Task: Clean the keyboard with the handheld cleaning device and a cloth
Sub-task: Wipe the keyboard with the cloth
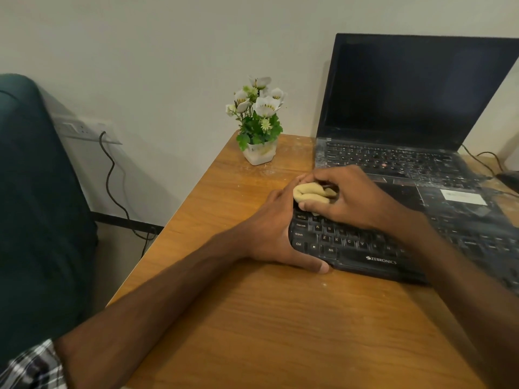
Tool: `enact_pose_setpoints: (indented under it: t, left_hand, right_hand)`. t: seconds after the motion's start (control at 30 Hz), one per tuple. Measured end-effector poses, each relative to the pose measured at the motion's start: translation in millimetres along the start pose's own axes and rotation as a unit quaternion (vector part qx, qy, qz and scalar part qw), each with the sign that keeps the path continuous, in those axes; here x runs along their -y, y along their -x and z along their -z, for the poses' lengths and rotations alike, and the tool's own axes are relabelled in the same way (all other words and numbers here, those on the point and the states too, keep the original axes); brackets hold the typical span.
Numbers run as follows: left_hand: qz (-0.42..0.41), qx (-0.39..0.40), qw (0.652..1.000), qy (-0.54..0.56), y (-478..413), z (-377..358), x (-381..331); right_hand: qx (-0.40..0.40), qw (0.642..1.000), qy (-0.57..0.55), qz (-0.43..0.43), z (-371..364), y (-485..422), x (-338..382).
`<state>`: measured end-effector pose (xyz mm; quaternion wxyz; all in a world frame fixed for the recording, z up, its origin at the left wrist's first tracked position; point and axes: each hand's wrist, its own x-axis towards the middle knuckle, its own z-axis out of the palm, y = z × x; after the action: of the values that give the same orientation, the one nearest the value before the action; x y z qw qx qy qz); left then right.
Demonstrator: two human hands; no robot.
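While the left hand (266,234) clasps the left end of the keyboard (354,249) on the counter (280,318), the right hand (354,197) grips the cloth (309,193) against its keys.

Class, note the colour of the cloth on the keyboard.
Pale yellowish beige; the head view shows the cloth bunched in the right hand over the keyboard.

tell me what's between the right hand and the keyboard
A bunched yellow cloth, gripped by the right hand, pressed on the keyboard's top-left keys; head view.
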<state>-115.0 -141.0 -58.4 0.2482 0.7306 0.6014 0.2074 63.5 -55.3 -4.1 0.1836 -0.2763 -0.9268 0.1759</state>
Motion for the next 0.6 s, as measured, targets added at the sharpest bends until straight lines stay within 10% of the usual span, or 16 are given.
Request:
enact_pose_setpoints:
  t: [0.4, 0.6]
  left_hand:
    - [0.037, 0.017, 0.999, 0.004, 1, 2, -4]
    - [0.039, -0.006, 0.999, 0.027, 6, 3, -7]
  right_hand:
    - [-0.033, 0.999, -0.019, -0.004, 6, 8, -19]
    - [0.078, 0.997, -0.015, 0.024, -6, 5, -12]
